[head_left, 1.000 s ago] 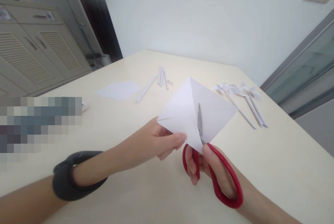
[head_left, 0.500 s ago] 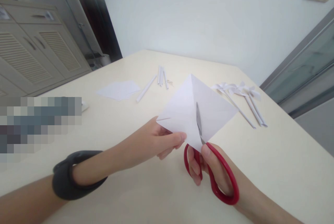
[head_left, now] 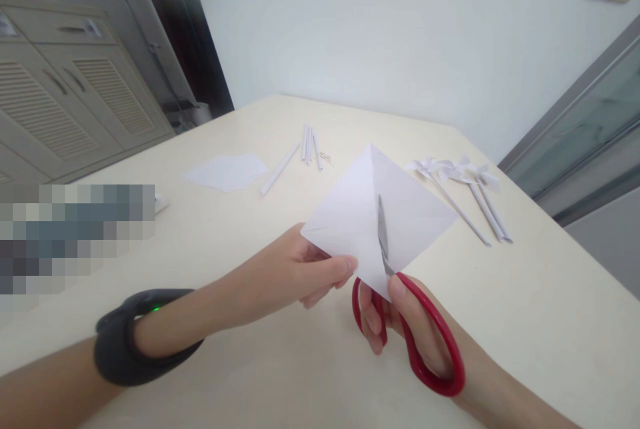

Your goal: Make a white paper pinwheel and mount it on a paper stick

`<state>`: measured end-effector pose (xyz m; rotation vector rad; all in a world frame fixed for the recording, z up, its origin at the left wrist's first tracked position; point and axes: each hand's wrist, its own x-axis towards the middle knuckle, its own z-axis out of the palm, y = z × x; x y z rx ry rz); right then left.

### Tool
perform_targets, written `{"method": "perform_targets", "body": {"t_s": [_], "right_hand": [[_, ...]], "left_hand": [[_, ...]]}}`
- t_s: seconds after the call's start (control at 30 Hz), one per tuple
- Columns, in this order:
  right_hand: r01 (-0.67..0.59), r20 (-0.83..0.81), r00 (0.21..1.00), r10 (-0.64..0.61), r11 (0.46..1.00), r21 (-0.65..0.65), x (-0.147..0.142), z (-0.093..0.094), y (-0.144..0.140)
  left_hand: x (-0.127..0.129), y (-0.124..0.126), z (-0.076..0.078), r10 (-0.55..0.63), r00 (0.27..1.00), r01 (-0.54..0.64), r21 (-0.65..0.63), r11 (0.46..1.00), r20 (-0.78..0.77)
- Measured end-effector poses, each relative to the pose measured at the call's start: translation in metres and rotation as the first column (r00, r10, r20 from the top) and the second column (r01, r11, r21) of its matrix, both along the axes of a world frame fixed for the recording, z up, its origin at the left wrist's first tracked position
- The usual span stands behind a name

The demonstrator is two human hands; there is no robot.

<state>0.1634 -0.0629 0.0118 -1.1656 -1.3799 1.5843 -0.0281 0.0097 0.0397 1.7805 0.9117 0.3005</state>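
In the centre of the frame, the left hand [head_left: 325, 272] is pinching a white paper sheet [head_left: 340, 209] by its lower-left edge, thumb on top. Just right of centre and lower, the right hand [head_left: 415, 316] is grasping red-handled scissors [head_left: 453, 359], its fingers wrapping round the loops.

Compared with half a second ago, the handle loops are standing slightly wider apart, and the sheet's bottom corner is hanging a little lower in the frame. The slit at the sheet's left corner is now showing as a faint line, its edges seemingly lying closer together. A green light is now glowing on the dark wristband [head_left: 123, 349] at lower left.

One blade is still lying over the sheet beside its central crease, so the cutting seems to be continuing at the bottom corner, with these shifts probably being small adjustments; how far the cut is reaching, I cannot tell.

Across the desk [head_left: 280, 382], loose sheets [head_left: 225, 172] at left, rolled paper sticks [head_left: 280, 169] at upper centre and paper pinwheels [head_left: 463, 168] at right are staying put.
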Motion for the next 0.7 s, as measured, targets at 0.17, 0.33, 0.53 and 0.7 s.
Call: {"method": "perform_targets", "body": {"t_s": [0.17,0.33,0.53,0.7], "right_hand": [[-0.012,0.007,1.0,0.013,0.999,-0.039,-0.003,0.011,0.001],[-0.017,0.016,1.0,0.018,0.999,-0.043,-0.002,0.01,0.001],[-0.012,0.023,1.0,0.013,0.999,-0.041,0.001,0.005,0.0],[-0.006,0.012,1.0,0.006,1.0,0.009,0.0,0.001,0.0]], "left_hand": [[0.005,-0.002,0.011,0.011,1.0,-0.011,-0.02,1.0,-0.021],[0.007,-0.003,0.015,0.014,0.999,-0.015,-0.024,1.0,-0.033],[0.006,-0.003,0.014,0.014,0.999,-0.014,-0.016,1.0,-0.039],[0.007,-0.003,0.016,0.029,0.999,-0.029,-0.017,0.999,-0.021]]}}
